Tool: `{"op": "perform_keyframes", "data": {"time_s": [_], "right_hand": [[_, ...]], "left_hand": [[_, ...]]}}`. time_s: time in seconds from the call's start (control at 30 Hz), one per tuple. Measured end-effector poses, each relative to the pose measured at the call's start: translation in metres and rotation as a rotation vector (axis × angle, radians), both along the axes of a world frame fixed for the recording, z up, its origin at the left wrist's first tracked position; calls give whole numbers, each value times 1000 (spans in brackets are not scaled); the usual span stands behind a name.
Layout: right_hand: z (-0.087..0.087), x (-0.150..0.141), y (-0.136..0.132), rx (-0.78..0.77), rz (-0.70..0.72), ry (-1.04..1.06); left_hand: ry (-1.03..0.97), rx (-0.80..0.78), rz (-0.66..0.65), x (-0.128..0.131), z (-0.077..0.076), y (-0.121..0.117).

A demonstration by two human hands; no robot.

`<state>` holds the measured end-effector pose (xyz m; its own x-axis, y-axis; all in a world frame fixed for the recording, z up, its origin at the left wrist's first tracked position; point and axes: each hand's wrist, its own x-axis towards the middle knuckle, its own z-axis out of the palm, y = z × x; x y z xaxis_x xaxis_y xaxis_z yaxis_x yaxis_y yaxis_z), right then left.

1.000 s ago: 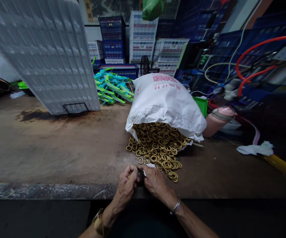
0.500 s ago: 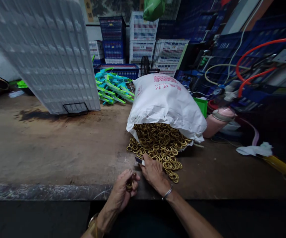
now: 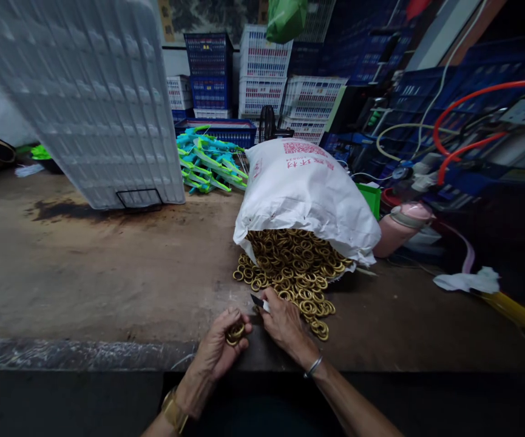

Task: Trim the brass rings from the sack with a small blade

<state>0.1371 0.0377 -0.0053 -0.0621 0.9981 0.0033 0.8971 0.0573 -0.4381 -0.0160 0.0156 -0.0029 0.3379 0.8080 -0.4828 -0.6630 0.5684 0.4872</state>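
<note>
Both hands are busy at the near edge of the bench [image 3: 107,273]! The left hand [image 3: 220,345] curls loosely, fingers bent, cradling a few brass rings [image 3: 235,333]. Just beside it, the right hand [image 3: 286,326] is closed on a small tool [image 3: 257,300], dark blade-like tip poking out leftward, white part behind it. That hand sits right up against the loose pile [image 3: 310,294]; whether it touches, I can't tell. And what a pile, more rings spilling from the mouth of the white sack [image 3: 308,188], lying on its side! Pink bottle [image 3: 401,230] to its right, blue-and-green plastic pieces [image 3: 212,162] behind to the left.
</note>
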Motion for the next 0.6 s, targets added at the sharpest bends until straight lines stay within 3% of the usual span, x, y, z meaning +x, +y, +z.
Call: {"op": "perform_keyframes", "data": {"time_s": [0.27, 0.47, 0.6], "right_hand": [[10, 1, -12, 137, 108, 269], [22, -2, -17, 96, 126, 299], [23, -5, -15, -5, 64, 495]], "left_hand": [[37, -3, 6, 3, 8, 6], [285, 193, -42, 14, 4, -1], [555, 275, -57, 16, -1, -3]]}}
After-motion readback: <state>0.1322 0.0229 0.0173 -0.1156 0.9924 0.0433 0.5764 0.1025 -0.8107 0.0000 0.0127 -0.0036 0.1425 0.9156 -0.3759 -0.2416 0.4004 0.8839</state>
